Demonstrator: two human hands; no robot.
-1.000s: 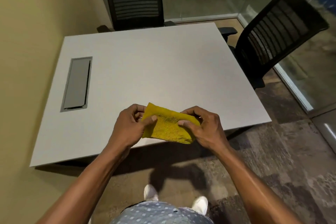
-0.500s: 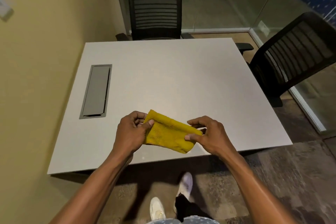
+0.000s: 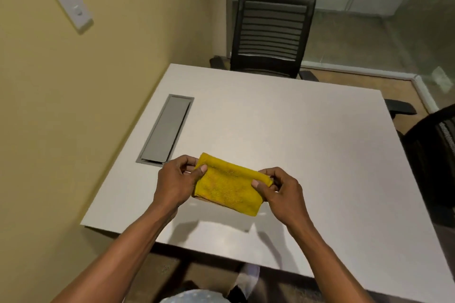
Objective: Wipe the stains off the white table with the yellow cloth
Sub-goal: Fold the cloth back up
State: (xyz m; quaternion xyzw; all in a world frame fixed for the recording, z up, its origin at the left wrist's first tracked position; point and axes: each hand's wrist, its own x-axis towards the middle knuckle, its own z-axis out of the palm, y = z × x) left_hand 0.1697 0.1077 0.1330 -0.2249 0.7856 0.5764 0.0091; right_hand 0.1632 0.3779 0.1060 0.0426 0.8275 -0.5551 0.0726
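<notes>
yellow cloth (image 3: 227, 186), folded, is held just above the white table (image 3: 283, 135) near its 6 o'clock edge; left hand (image 3: 176, 183) pinches its 9 o'clock end, right hand (image 3: 278, 188) its 3 o'clock end.

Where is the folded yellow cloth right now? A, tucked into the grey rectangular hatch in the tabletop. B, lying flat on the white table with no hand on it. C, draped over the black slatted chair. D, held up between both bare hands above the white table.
D: the folded yellow cloth is pinched at its ends by the left hand and the right hand, casting a shadow on the white table below.
</notes>
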